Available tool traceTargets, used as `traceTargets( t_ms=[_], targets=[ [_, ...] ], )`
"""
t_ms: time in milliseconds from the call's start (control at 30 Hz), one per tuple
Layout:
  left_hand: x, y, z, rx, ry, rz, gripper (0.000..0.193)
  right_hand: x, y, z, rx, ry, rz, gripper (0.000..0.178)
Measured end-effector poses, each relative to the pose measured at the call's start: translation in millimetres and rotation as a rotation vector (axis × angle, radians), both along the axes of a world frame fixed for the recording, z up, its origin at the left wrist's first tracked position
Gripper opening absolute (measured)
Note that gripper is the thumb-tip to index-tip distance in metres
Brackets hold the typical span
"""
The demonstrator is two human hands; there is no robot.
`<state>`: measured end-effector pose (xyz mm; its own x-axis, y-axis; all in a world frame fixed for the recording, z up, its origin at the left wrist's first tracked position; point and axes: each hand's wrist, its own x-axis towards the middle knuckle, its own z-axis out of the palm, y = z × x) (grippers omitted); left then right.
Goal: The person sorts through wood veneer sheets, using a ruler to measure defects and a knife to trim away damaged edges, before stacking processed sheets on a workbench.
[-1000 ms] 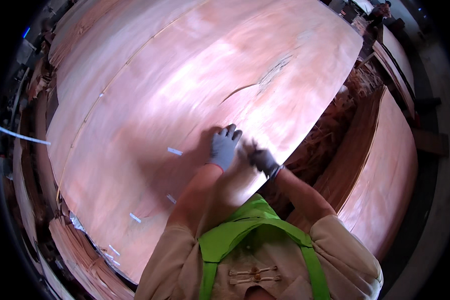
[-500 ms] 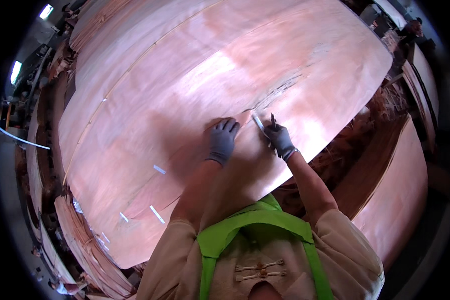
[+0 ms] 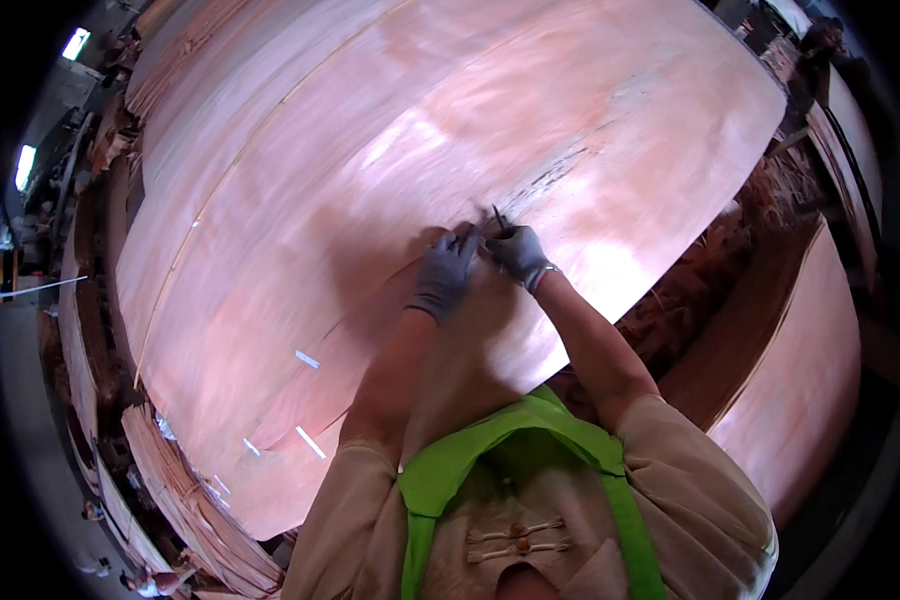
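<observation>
A large pinkish wood veneer sheet [image 3: 660, 170] lies in front of me, with a dark rough streak [image 3: 550, 176] running up and right from my hands. My left hand [image 3: 444, 272], in a grey glove, rests on the sheet with its fingers laid along the surface. Right beside it, my gloved right hand [image 3: 519, 252] is closed around a thin dark tool [image 3: 498, 216] whose end sticks up past the fingers; its exact kind is not clear. The fingertips of both hands almost meet, and what lies beneath them is hidden.
Short white tape strips [image 3: 310, 442] are stuck on the sheet at the lower left. A long thin light strip [image 3: 195, 224] crosses its left side. Another veneer stack [image 3: 790, 370] stands at the right, with torn scraps [image 3: 685, 275] in the gap. More stacked veneer [image 3: 195, 500] lies lower left.
My right hand has moved left and slightly up, to my left hand. The white strip that showed by it is now out of sight. My left hand has barely shifted.
</observation>
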<state>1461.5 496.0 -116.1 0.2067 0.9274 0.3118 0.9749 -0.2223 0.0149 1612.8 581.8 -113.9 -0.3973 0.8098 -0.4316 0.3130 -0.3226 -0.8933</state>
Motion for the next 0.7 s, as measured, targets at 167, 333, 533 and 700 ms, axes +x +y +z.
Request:
traceTargets(
  t_ms=[167,333,533,700],
  targets=[
    [5.4,0.1,9.3,-0.208,0.102,0.033,0.052,2.4,2.7,2.5,-0.014,0.035,-0.108,0.014],
    [-0.2,-4.0,7.3,-0.153,0.224,-0.037,0.051,13.0,-11.6,46.2,-0.040,-0.035,-0.013,0.020],
    [11.8,-3.1,30.0,-0.238,0.163,-0.031,0.049,24.4,-57.6,28.2,-0.170,-0.045,-0.056,0.023],
    [12.5,8.6,30.1,-0.254,0.119,-0.039,0.050,65.3,-49.3,10.8,-0.062,0.120,-0.116,0.029]
  ],
)
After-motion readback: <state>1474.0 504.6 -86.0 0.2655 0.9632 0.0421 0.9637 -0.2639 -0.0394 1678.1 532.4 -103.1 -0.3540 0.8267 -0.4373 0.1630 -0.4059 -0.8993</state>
